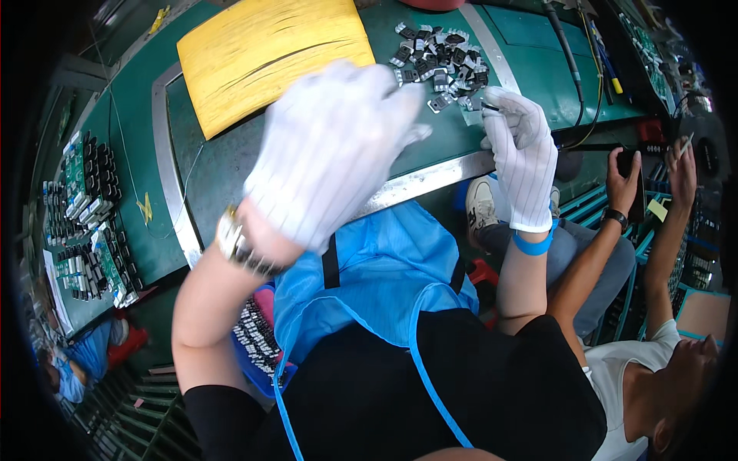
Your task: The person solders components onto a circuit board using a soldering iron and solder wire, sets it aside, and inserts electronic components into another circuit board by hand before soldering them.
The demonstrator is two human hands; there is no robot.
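My left hand (pixel 330 154), in a white striped glove with a gold watch at the wrist, hovers over the near edge of the green work table (pixel 438 142). Motion blurs its fingers, and whether anything is in them I cannot make out. To its right, my right hand (pixel 523 150), also gloved and with a blue band at the wrist, pinches a small black part (pixel 490 107) between thumb and fingertips. Just beyond both hands lies a loose pile of small black and silver connector-like parts (pixel 442 61). A worn yellow board (pixel 269 58) rests behind my left hand.
Stacked green circuit boards (pixel 84 188) stand at the table's left. A blue bin (pixel 261 376) of small parts sits below my left arm. At the far right are a black corded pen-shaped tool (pixel 567 54) and a co-worker's hands (pixel 624 180). A metal strip (pixel 423 180) edges the table.
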